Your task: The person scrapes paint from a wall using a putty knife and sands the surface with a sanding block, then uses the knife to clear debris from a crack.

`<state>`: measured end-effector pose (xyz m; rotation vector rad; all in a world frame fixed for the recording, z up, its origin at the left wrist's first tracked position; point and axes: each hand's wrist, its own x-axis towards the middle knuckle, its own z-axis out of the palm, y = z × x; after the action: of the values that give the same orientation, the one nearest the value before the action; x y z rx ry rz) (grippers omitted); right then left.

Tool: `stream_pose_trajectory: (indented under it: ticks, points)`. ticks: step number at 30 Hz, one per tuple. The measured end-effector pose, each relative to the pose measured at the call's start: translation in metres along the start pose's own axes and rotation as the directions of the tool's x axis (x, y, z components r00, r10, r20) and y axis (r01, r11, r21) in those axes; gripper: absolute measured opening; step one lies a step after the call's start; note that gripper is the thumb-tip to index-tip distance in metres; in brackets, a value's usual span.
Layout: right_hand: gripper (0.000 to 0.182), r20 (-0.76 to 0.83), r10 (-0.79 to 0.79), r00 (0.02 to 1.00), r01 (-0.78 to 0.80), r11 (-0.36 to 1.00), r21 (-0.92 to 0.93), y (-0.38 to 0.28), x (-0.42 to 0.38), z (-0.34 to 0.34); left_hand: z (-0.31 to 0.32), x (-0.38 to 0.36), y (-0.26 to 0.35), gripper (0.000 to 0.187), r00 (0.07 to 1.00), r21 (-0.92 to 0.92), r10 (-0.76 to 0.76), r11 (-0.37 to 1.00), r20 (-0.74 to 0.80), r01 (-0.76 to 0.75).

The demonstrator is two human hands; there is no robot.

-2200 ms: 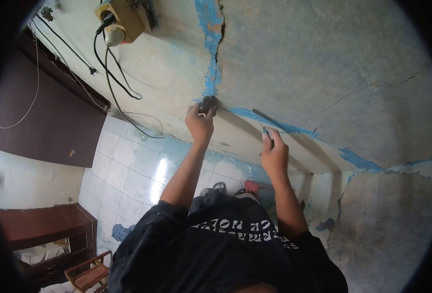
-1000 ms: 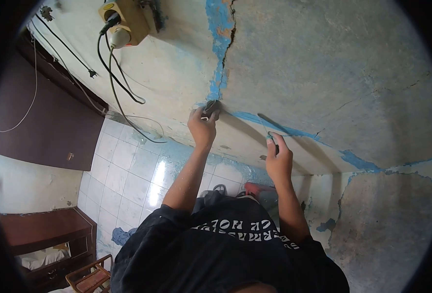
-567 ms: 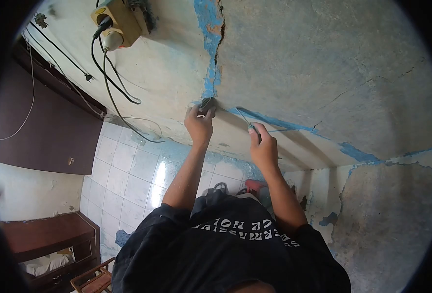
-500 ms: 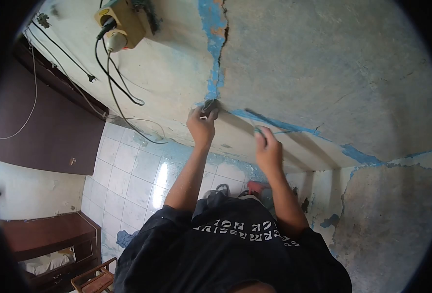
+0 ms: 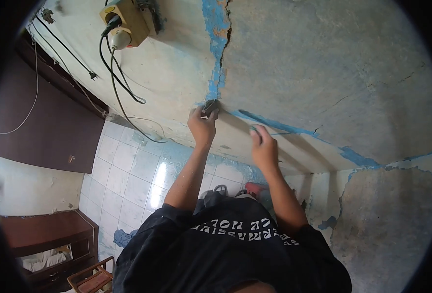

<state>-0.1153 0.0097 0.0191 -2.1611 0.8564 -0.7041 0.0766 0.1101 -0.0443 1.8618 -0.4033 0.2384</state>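
Observation:
In the head view, my left hand is raised to the wall with its fingers closed around a small dark block-like object. That object rests against the wall at the lower end of a vertical strip of exposed blue paint. To the right, my right hand is closed in a pinch, close to the wall and below a slanting blue line. A bit of green shows at its fingertips, but what it grips is too small to make out.
A yellowish socket box with plugs and hanging cables is on the wall at upper left. White floor tiles lie below. A brown cabinet, a wooden chair and a blue cloth are at lower left.
My right hand has shifted slightly left and up along the wall. My left hand stays at nearly the same spot with the dark object.

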Motion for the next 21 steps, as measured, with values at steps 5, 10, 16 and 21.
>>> stream_pose_trajectory:
  ticks: [5,10,16,21]
  points:
    - [0.028,-0.039,0.028,0.999,-0.026,0.998,0.054,0.003,-0.012,-0.004,-0.001,0.004,-0.004,0.029,0.999,0.015,0.029,0.999,-0.029,-0.029]
    - [0.029,0.004,0.082,0.997,-0.082,0.996,0.034,-0.004,-0.011,-0.018,0.001,0.002,0.000,0.029,1.000,-0.022,-0.002,1.000,-0.020,0.002]
    - [0.031,0.118,0.102,0.988,-0.113,0.990,0.086,0.030,-0.004,-0.037,0.004,-0.020,-0.002,0.028,0.999,-0.058,-0.010,0.998,0.031,0.012]
    - [0.035,0.025,0.091,0.996,-0.092,0.996,0.019,0.082,-0.036,-0.093,0.031,-0.079,0.037,0.027,0.975,-0.087,0.129,0.990,0.182,-0.114]
